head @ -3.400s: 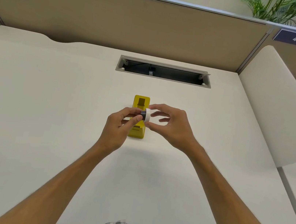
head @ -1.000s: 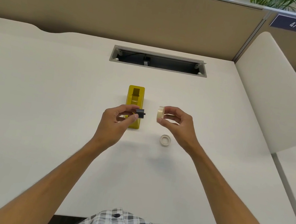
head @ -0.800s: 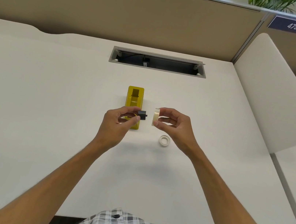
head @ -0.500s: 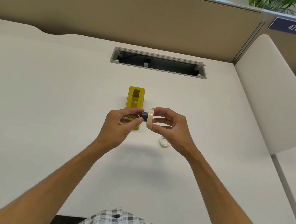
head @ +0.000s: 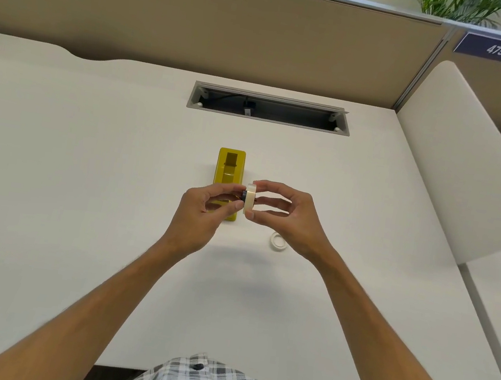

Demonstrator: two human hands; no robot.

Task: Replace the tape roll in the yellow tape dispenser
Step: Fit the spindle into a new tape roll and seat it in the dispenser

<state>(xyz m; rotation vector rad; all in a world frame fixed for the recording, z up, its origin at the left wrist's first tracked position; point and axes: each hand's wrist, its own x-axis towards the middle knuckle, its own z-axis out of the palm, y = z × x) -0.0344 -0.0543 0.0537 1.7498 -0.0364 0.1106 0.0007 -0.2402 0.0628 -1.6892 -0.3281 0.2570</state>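
Fingers [head: 270,189] of right hand [head: 290,220] curl round a tape roll [head: 249,199], pinching its pale, smooth rim; roll stands on edge, its axis running left-right. Left hand [head: 203,213] pinches a small dark spindle [head: 244,194] between thumb and fingertips, its end touching the roll's centre hole. Desk [head: 84,165]: flat, matte, off-white, with a grey rectangular cable slot [head: 269,108] at the far side. Yellow tape dispenser [head: 229,170]: glossy plastic block on the desk just behind the hands, long axis pointing away from the person, near end hidden by left hand. Empty core [head: 278,241]: small white ring lying flat, beside right wrist.
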